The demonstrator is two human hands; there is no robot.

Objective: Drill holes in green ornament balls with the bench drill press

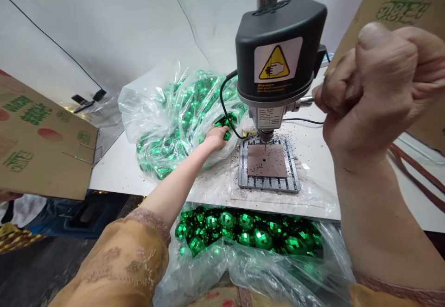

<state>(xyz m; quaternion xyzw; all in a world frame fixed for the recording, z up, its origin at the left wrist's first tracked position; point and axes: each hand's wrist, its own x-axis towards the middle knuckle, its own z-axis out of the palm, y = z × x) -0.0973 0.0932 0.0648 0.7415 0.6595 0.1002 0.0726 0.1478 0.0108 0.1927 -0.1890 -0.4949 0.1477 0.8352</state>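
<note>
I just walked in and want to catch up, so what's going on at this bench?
A person has their left hand among shiny green balls in a clear plastic bag; whether it grips one is hard to tell. Their right hand is closed around the metal handle of a drill press. Under the drill, a brown board with a small hole lies on a slotted base, dark specks scattered about. More green balls show below the table edge.

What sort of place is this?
Probably a small workshop or packing room: a drill press stands on a white table, with green faceted balls in clear plastic and cardboard boxes nearby.
</note>
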